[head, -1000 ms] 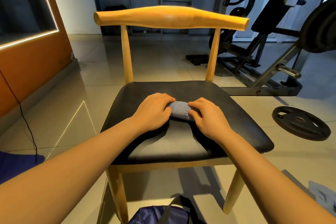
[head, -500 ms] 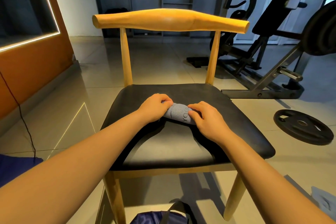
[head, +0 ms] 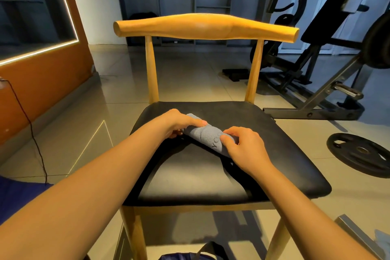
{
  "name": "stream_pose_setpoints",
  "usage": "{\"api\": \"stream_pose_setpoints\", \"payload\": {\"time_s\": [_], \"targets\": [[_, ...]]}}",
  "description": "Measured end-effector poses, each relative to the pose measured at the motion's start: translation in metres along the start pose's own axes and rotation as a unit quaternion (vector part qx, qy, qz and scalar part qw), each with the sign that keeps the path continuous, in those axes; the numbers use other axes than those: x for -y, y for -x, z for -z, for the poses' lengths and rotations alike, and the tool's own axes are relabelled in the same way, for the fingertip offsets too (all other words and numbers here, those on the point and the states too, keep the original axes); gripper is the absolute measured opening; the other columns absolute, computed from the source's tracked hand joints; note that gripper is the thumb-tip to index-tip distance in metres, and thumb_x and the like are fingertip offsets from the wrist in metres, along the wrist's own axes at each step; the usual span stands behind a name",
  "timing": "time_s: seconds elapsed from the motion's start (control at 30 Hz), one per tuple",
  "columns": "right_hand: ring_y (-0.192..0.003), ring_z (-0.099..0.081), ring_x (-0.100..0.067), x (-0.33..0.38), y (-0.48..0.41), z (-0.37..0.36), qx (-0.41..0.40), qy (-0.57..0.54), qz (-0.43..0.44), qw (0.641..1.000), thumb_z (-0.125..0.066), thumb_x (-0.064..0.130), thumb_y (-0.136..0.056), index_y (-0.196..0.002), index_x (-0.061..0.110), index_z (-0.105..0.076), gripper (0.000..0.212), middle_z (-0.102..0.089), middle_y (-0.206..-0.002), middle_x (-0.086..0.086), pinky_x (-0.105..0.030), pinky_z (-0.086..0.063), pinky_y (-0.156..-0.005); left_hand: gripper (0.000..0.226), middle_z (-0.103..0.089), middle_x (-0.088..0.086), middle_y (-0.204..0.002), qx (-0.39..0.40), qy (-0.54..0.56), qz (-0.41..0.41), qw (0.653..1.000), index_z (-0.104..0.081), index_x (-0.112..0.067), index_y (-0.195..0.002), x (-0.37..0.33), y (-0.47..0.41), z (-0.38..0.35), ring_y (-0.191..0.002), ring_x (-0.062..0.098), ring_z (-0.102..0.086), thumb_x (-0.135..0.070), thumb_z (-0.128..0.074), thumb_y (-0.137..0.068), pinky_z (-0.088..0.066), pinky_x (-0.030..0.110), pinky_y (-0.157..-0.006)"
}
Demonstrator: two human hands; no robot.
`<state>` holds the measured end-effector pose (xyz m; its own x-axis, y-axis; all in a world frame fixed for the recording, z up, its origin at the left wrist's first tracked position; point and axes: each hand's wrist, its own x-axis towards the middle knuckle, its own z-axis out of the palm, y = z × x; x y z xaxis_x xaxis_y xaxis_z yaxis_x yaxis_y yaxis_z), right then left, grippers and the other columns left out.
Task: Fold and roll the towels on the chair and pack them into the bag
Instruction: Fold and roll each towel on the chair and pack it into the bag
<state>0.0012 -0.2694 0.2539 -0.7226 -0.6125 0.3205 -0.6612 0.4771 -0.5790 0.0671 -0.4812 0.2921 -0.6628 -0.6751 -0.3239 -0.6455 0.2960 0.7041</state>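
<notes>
Yellow wooden chair with black padded seat (head: 211, 177): is standing directly ahead, its seat serving as the worktop for the rolling.

Black steel weight bench (head: 312, 99): is standing on the tiled floor to the right, behind the chair and well apart from the work.

Black round weight plate (head: 358, 154): is lying flat on the floor beside the seat's right edge.

Dark blue fabric bag (head: 185, 256): is showing only its top and a strap at the bottom edge, below the seat front. Whether its mouth is open cannot be told.

Grey-blue rolled terry towel (head: 205, 135): is sitting at the middle of the seat, angled with its left end farther away. Rolling appears nearly done and packing is not yet begun. The likely fault is the roll loosening. Uneven pressure at the two ends, or letting go of one end before the other has the whole roll, would be letting the outer layer spring open or the roll telescope on its way down to the bag.

Left hand (head: 179, 122): is gripping the far left end, fingers curled over the top and thumb tucked below, a narrow grip.

Right hand (head: 244, 150): is pinching the near right end between thumb and fingertips, also a narrow grip.
</notes>
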Motion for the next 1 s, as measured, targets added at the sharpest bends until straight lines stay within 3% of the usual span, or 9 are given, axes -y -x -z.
{"api": "stream_pose_setpoints", "payload": {"time_s": [0.17,0.33,0.43,0.57,0.7,0.8,1.0], "targets": [[-0.082,-0.062,-0.014,0.004,0.005,-0.004,-0.012,-0.035,-0.005,0.999,-0.062,0.034,-0.094,-0.097,0.022,-0.074,0.017,-0.071,-0.088,0.007,-0.035,-0.053,-0.073,0.045,-0.057,0.008,-0.107,0.025,0.046,-0.006,0.999,-0.059,-0.014,-0.096,-0.007,-0.001,0.002,-0.101,0.025,-0.061,-0.048,-0.083,-0.078,-0.057,0.032,-0.079],[-0.077,-0.061,-0.013,0.008,0.009,-0.005,-0.017,-0.047,-0.007,0.999,-0.063,0.034,-0.092,-0.089,0.022,-0.072,0.015,-0.070,-0.082,0.007,-0.032,-0.050,-0.066,0.030,-0.060,0.010,-0.110,0.026,0.160,-0.021,0.986,-0.061,-0.013,-0.097,-0.012,0.000,-0.004,-0.097,0.024,-0.065,-0.030,-0.082,-0.084,-0.062,0.036,-0.072],[-0.074,-0.061,-0.014,0.008,0.010,-0.004,-0.014,-0.060,-0.010,0.998,-0.066,0.035,-0.090,-0.084,0.023,-0.071,0.014,-0.069,-0.078,0.007,-0.033,-0.049,-0.064,0.038,-0.067,0.013,-0.115,0.024,0.248,-0.031,0.968,-0.066,-0.009,-0.108,-0.006,-0.003,-0.016,-0.097,0.025,-0.069,-0.022,-0.086,-0.078,-0.062,0.038,-0.079],[-0.071,-0.059,-0.013,0.008,0.008,-0.001,-0.006,-0.090,-0.014,0.996,-0.071,0.033,-0.085,-0.076,0.022,-0.066,0.015,-0.065,-0.073,0.006,-0.034,-0.048,-0.062,0.025,-0.069,0.009,-0.102,-0.011,0.212,-0.087,0.973,-0.067,-0.011,-0.094,-0.005,-0.002,-0.023,-0.086,0.017,-0.065,-0.022,-0.085,-0.080,-0.056,0.031,-0.069],[-0.083,-0.062,-0.016,0.010,-0.001,0.005,0.032,-0.138,-0.053,0.989,-0.074,0.033,-0.083,-0.081,0.017,-0.066,0.018,-0.064,-0.090,-0.001,-0.035,-0.051,-0.071,0.033,-0.069,0.007,-0.097,-0.013,0.169,-0.109,0.980,-0.069,-0.008,-0.099,-0.002,-0.010,-0.021,-0.087,0.019,-0.065,-0.032,-0.084,-0.081,-0.052,0.028,-0.062],[-0.079,-0.067,-0.023,0.017,-0.004,0.002,0.055,-0.166,-0.084,0.981,-0.074,0.032,-0.085,-0.084,0.013,-0.065,0.021,-0.070,-0.081,-0.005,-0.040,-0.055,-0.072,0.039,-0.069,0.006,-0.090,-0.068,0.098,-0.152,0.981,-0.069,-0.009,-0.091,0.001,-0.017,-0.025,-0.086,0.022,-0.065,-0.044,-0.083,-0.079,-0.053,0.032,-0.067],[-0.075,-0.064,-0.019,0.026,-0.002,-0.013,0.015,-0.133,-0.125,0.983,-0.072,0.035,-0.085,-0.081,0.013,-0.066,0.023,-0.068,-0.075,0.001,-0.030,-0.045,-0.060,0.047,-0.064,-0.004,-0.095,-0.196,-0.046,-0.218,0.955,-0.062,-0.021,-0.099,0.002,-0.014,-0.035,-0.087,0.018,-0.062,-0.064,-0.071,-0.081,-0.056,0.040,-0.075]]}}
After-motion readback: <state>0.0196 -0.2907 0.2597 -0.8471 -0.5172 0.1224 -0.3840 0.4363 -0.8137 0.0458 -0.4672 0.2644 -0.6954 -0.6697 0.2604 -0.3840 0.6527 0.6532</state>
